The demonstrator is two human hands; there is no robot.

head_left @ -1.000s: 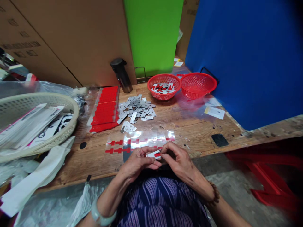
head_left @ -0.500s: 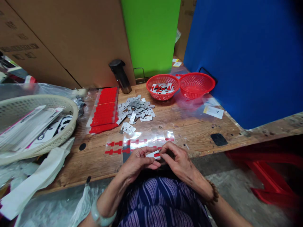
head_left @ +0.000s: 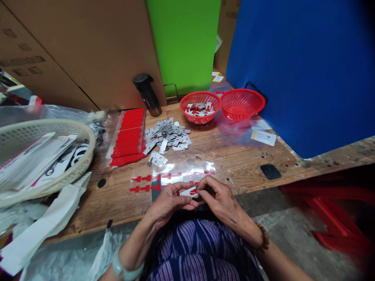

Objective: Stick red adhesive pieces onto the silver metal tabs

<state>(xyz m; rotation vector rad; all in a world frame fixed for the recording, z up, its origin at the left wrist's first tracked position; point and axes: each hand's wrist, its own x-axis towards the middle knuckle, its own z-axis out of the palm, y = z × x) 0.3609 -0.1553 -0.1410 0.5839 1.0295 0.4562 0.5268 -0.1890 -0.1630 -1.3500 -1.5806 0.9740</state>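
Note:
Between the thumb and fingers of my left hand [head_left: 172, 199] is a small flat metal plate [head_left: 185, 192], silvery white with a red sticker [head_left: 193, 191] at its right end. My right hand [head_left: 218, 197] pinches at that end, its fingertips on the sticker's edge. Just beyond my hands a clear sheet [head_left: 164, 169] carries rows of red T-shaped stickers. Behind it lies a loose pile of metal plates [head_left: 168, 134], with a few more plates [head_left: 157, 159] nearer to me. A stack of red sticker sheets [head_left: 127, 134] is left of the pile.
One red basket [head_left: 200, 119] holds plates with red stickers; another red basket [head_left: 243, 107] stands beside it. A dark flask [head_left: 148, 95] stands at the back. Left is a cream basket [head_left: 88, 146] of printed packs. A blue panel [head_left: 301, 78] borders the right, above a red stool [head_left: 328, 214].
The view has shifted very slightly. Both hands keep almost the same position on the metal plate, and the things on the table lie as before.

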